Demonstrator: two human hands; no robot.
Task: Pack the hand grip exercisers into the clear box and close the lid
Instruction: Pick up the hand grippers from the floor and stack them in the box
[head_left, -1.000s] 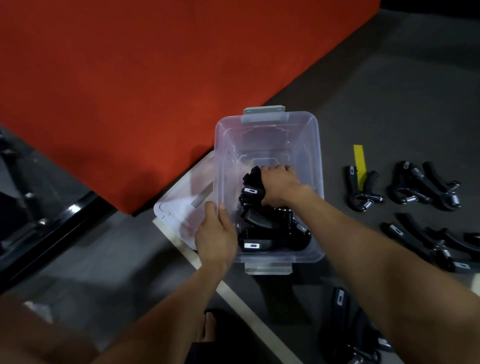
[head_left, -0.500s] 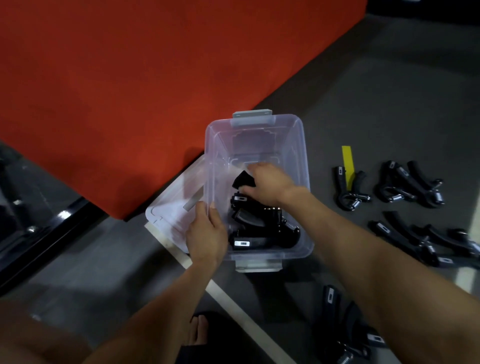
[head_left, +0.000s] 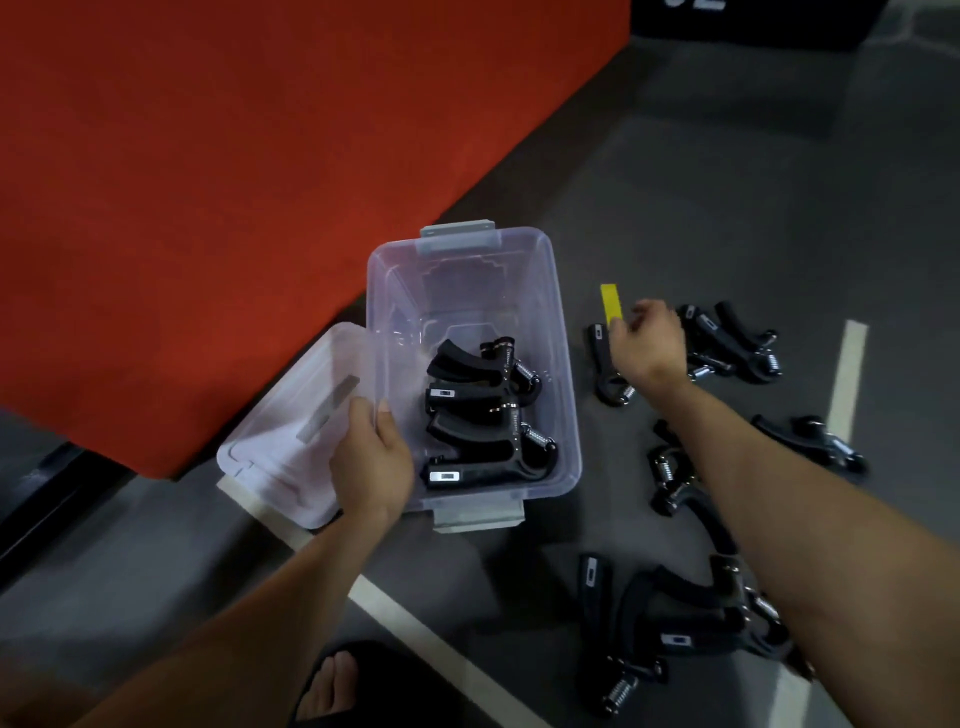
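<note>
The clear box (head_left: 563, 364) stands open on the grey floor, with three black hand grip exercisers (head_left: 483, 426) stacked in its near half. My left hand (head_left: 371, 462) grips the box's left rim near the front corner. My right hand (head_left: 649, 338) is outside the box to its right, fingers loosely apart, hovering just over a single exerciser (head_left: 605, 374) on the floor and holding nothing. The clear lid (head_left: 291, 441) lies flat on the floor against the box's left side.
More exercisers lie on the floor: a pile (head_left: 737, 343) beyond my right hand, one (head_left: 815, 441) at right, a group (head_left: 675, 629) near my right forearm. A yellow tape strip (head_left: 611, 301), white floor lines (head_left: 844, 384), a red mat (head_left: 234, 182), my sandalled foot (head_left: 337, 680).
My right hand let go of an exerciser inside the box, came out and moved right over the exerciser by the yellow tape. The left hand stayed on the rim.
</note>
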